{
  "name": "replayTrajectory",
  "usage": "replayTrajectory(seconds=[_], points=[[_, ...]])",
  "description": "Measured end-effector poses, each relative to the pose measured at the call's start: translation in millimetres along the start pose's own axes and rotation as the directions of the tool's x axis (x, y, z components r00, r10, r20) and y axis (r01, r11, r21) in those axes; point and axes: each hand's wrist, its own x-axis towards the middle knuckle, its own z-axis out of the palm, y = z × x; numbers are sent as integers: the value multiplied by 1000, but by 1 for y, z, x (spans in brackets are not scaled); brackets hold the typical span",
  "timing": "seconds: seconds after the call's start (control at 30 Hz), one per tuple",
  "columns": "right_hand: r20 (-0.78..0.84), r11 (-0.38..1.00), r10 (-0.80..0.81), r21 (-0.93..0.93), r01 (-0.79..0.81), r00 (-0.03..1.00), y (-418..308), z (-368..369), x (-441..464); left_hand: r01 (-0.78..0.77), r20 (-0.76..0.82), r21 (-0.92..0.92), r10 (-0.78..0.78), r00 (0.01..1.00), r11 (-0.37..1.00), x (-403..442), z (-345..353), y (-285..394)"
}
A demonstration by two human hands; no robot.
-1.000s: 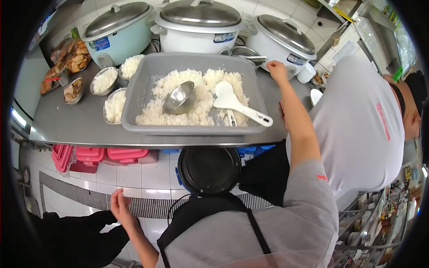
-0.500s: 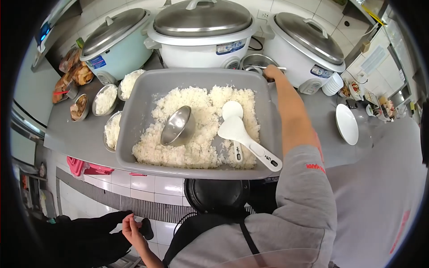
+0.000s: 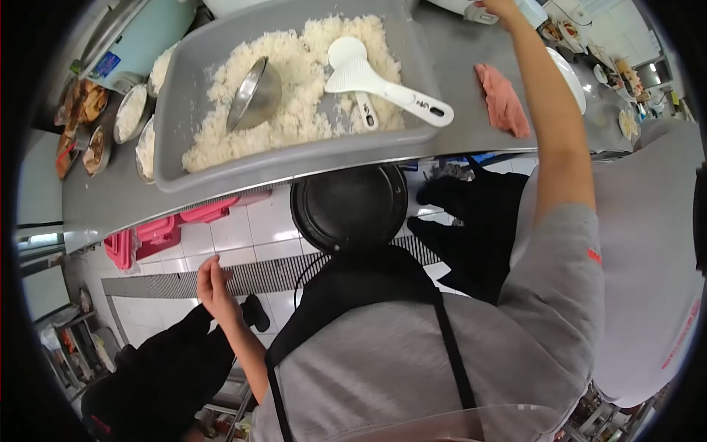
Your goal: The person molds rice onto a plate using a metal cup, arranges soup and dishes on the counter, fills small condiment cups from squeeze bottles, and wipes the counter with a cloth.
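At the top right edge of the head view is my right hand [image 3: 502, 7], partly cut off, between the front of a white rice cooker [image 3: 477, 13] and a stack of white bowls [image 3: 532, 12]. Whether its fingers hold anything is not clear. My left hand [image 3: 215, 289] hangs low in front of the counter, empty, with fingers loosely bent and apart. A large grey tub [image 3: 294, 156] of cooked rice [image 3: 305, 110] stands on the counter. A metal bowl [image 3: 254, 96] tilts in the rice, and two white rice paddles [image 3: 390, 90] lie crossed at the right.
Metal bowls of rice [image 3: 131, 113] stand left of the tub. A pink cloth [image 3: 504, 102] lies on the steel counter [image 3: 460, 51], with a white plate [image 3: 567, 79] beyond my right arm. Below are a round black lid [image 3: 349, 208] and pink containers [image 3: 158, 234]. People stand on both sides.
My right hand has moved from the metal pot behind the tub, rightward toward the stacked bowls. The view has tilted down, and the pink cloth now shows. My left hand remains low.
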Motion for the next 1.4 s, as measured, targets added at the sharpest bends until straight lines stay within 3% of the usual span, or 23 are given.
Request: replayTrajectory(seconds=[0.13, 0.2, 0.27, 0.37, 0.5, 0.63, 0.8, 0.9, 0.93, 0.97, 1.0, 1.03, 1.07, 1.1, 1.13, 1.17, 1.2, 1.23, 1.27, 1.3, 1.37, 1.4], points=[[35, 979, -16, 202, 8, 999, -16, -2, -52, -29, 124, 36, 24, 992, 999, 5, 22, 15], [239, 998, -57, 15, 55, 969, -4, -2, -62, -50, 153, 12, 47, 987, 999, 11, 24, 20], [244, 976, -145, -122, 179, 959, -21, 17, -95, -45, 132, -30, 49, 990, 999, 11, 25, 27], [329, 984, -132, -74, 165, 935, -24, 24, -118, -48, 140, -107, 63, 988, 993, 8, 12, 23], [297, 995, -14, -87, 42, 955, 6, 14, -107, 10, 62, -98, -4, 998, 995, 0, -5, 15], [216, 999, -38, -2, 39, 976, 11, 13, -117, 38, 48, -115, -32, 998, 993, -5, -15, 9], [-92, 950, 26, 312, 4, 995, -8, 39, -172, 5, 86, -140, 7, 996, 990, -14, -10, 6], [-401, 668, 195, 723, 178, 895, 41, 73, -203, 19, 25, -106, -17, 1000, 994, -29, -14, 4], [-568, 779, 66, 543, 313, 821, 60, 86, -216, 3, -9, -124, -4, 1000, 992, -35, -17, 0], [-613, 830, 88, 481, 282, 785, 72, 96, -232, 0, -32, -107, -3, 999, 994, -41, -24, -5], [-657, 875, 111, 421, 240, 746, 84, 106, -249, 59, -58, -99, -65, 996, 993, -45, -26, -12], [-598, 863, 308, 503, 47, 740, 88, 115, -264, 121, -93, -90, -130, 987, 989, -48, -25, -21], [-609, 937, 193, 348, 41, 770, 96, 120, -268, 236, -79, -57, -240, 968, 970, -50, -18, -45], [-603, 981, 77, 188, 48, 794, 106, 124, -267, 398, 100, -149, -387, 917, 905, -51, -10, -77], [-588, 998, -34, 24, 60, 808, 113, 129, -269, 580, 216, -78, -554, 804, 811, -49, 8, -119], [-564, 998, -59, -43, 42, 824, 111, 133, -273, 647, 288, -57, -608, 740, 760, -53, 24, -183], [-549, 993, -82, -111, 25, 832, 106, 134, -273, 761, 395, 184, -755, 523, 623, -48, 41, -224], [-540, 983, -108, -181, 10, 835, 104, 136, -269, 862, 307, 32, -826, 474, 506, -53, 72, -250], [-552, 979, -128, -205, 15, 824, 108, 138, -268, 909, 187, 38, -897, 402, 415, -52, 96, -240], [-548, 981, -117, -196, 8, 828, 110, 141, -267, 855, 92, 33, -854, 513, 517, -51, 117, -248], [-536, 979, -103, -204, -10, 838, 107, 137, -270, 689, 25, 274, -721, 692, 671, -41, 141, -331], [-525, 976, -107, -218, -12, 844, 105, 138, -271, 633, -128, 325, -630, 766, 703, -40, 149, -353]])
